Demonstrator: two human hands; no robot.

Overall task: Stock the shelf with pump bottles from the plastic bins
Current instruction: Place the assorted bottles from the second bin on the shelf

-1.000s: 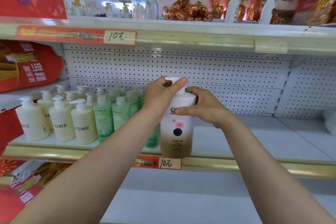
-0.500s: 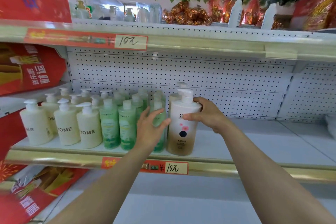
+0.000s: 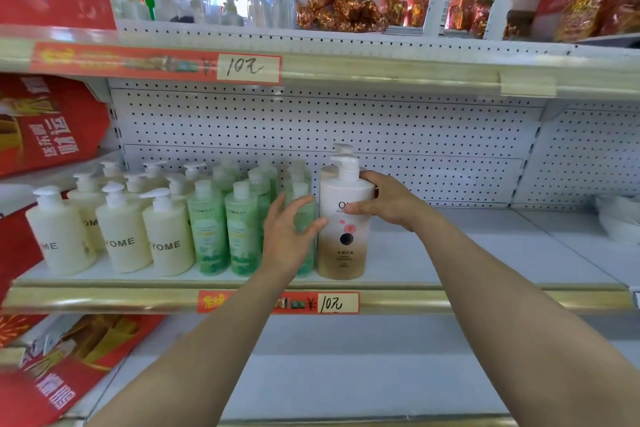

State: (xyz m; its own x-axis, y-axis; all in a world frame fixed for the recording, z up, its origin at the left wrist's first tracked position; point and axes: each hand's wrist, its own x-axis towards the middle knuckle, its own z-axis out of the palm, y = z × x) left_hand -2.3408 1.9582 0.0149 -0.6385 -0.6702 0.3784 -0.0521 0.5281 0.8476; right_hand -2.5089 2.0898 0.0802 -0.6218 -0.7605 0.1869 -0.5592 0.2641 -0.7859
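one wide-angle camera, worn on the person's head, is looking forward and slightly downward, facing the middle shelf squarely from close by.

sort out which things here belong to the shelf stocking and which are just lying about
Job: white-and-tan pump bottle, right hand gripping it, open left hand beside it, middle shelf, green bottles, cream bottles.
Lying about: red banners, price tags, spray bottles, foil packs.
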